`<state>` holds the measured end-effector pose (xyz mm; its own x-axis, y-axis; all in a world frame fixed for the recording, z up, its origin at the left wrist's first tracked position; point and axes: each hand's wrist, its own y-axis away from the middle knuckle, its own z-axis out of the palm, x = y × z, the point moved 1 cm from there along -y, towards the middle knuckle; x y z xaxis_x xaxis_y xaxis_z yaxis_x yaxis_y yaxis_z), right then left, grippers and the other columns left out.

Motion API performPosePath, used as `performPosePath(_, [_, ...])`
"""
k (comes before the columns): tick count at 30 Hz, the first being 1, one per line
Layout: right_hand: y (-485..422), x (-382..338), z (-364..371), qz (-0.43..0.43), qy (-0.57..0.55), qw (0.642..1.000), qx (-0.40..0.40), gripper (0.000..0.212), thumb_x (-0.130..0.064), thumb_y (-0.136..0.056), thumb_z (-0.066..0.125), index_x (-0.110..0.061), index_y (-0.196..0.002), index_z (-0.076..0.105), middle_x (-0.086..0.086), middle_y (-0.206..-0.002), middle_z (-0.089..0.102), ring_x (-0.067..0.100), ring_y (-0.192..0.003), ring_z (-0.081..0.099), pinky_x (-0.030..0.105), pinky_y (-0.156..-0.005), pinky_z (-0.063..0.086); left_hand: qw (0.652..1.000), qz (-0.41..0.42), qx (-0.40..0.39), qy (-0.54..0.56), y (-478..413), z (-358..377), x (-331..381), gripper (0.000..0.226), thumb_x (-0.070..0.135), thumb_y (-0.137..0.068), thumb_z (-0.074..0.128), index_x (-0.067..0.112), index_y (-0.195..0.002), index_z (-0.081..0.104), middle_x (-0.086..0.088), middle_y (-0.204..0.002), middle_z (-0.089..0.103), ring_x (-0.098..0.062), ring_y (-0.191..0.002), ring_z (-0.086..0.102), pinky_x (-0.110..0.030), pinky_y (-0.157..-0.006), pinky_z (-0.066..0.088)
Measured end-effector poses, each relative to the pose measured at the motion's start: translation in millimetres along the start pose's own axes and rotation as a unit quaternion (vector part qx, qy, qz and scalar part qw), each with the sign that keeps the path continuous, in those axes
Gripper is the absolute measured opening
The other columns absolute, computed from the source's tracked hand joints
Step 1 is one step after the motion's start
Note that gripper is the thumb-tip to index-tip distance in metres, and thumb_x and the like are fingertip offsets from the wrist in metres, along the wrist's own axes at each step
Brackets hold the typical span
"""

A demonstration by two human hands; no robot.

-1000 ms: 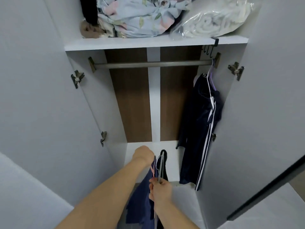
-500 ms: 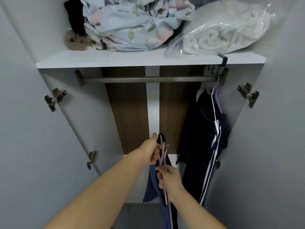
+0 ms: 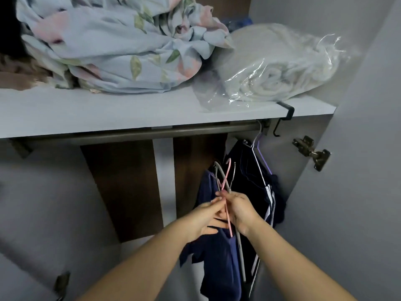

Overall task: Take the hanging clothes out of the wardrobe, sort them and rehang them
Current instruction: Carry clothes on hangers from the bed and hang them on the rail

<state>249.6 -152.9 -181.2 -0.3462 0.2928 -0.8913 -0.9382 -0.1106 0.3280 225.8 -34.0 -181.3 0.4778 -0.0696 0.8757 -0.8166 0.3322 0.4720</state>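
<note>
Both hands meet: the right hand (image 3: 240, 210) grips the necks of the hangers (image 3: 224, 181), and the left hand (image 3: 202, 217) touches them; if it pinches, I cannot tell. The hooks cross just above the hands, so they may tangle, and the blue garment (image 3: 219, 253) below may slip off. I count one pink hook (image 3: 227, 176) and two grey, one garment held, and one dark tracksuit (image 3: 245, 181) up-right on the rail (image 3: 130, 134).

Crumpled floral bedding (image 3: 112, 44) sits on the shelf (image 3: 86, 114) way up-left of the right hand (image 3: 238, 210). Bagged white blanket (image 3: 277, 70) is above it, black hook (image 3: 286, 118) clipped up-right.
</note>
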Motion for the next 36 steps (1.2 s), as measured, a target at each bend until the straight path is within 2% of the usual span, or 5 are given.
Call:
performPosePath(8, [-55.5, -36.8, 5.5, -0.037, 0.122, 0.992, 0.012, 0.04, -0.023, -0.103, 0.04, 0.0, -0.083, 0.066, 0.03, -0.086, 0.061, 0.025, -0.057, 0.053, 0.032, -0.058, 0.043, 0.995, 0.095, 0.019, 0.004, -27.9, -13.5, 38.4, 0.012, 0.024, -0.095, 0.059, 0.026, -0.106, 0.061, -0.005, -0.106, 0.068, -0.019, -0.081, 0.068, -0.031, -0.076, 0.058])
performPosePath(13, [-85.0, -75.3, 17.8, -0.038, 0.105, 0.994, -0.013, 0.042, -0.023, -0.105, 0.035, 0.013, -0.109, 0.056, 0.015, -0.08, 0.072, 0.012, -0.042, 0.055, 0.026, -0.045, 0.05, 0.987, 0.129, 0.051, 0.083, -53.6, -13.9, 67.2, 0.007, 0.007, -0.096, 0.054, 0.014, -0.098, 0.054, -0.001, -0.083, 0.059, -0.011, -0.068, 0.058, -0.017, -0.06, 0.05])
performPosePath(25, [-123.8, -92.9, 12.8, -0.044, 0.142, 0.987, -0.067, 0.036, -0.028, -0.104, 0.041, 0.004, -0.096, 0.058, 0.016, -0.059, 0.064, 0.023, -0.045, 0.062, 0.028, -0.044, 0.053, 0.968, 0.206, 0.083, 0.114, -89.5, -14.9, 71.9, 0.053, -0.017, -0.093, 0.037, 0.022, -0.125, 0.054, -0.014, -0.101, 0.053, -0.018, -0.079, 0.055, -0.027, -0.07, 0.048])
performPosePath(29, [-126.7, -86.2, 23.9, -0.039, 0.17, 0.981, -0.089, 0.035, -0.028, -0.104, 0.039, 0.001, -0.098, 0.058, 0.029, -0.087, 0.069, 0.026, -0.053, 0.064, 0.031, -0.048, 0.055, 0.956, 0.223, 0.131, 0.14, -90.6, -17.2, 56.4, 0.054, -0.015, -0.092, 0.038, 0.024, -0.125, 0.056, -0.016, -0.115, 0.062, -0.025, -0.1, 0.058, -0.042, -0.089, 0.048])
performPosePath(36, [-123.9, -63.1, 58.5, -0.032, 0.18, 0.976, -0.117, 0.032, -0.03, -0.103, 0.041, -0.006, -0.092, 0.058, 0.02, -0.085, 0.067, 0.024, -0.059, 0.064, 0.03, -0.047, 0.053, 0.924, 0.225, 0.235, 0.203, -65.1, -33.4, 45.2, 0.034, -0.002, -0.099, 0.038, 0.017, -0.118, 0.059, 0.002, -0.066, 0.051, -0.005, -0.046, 0.034, -0.017, -0.041, 0.03])
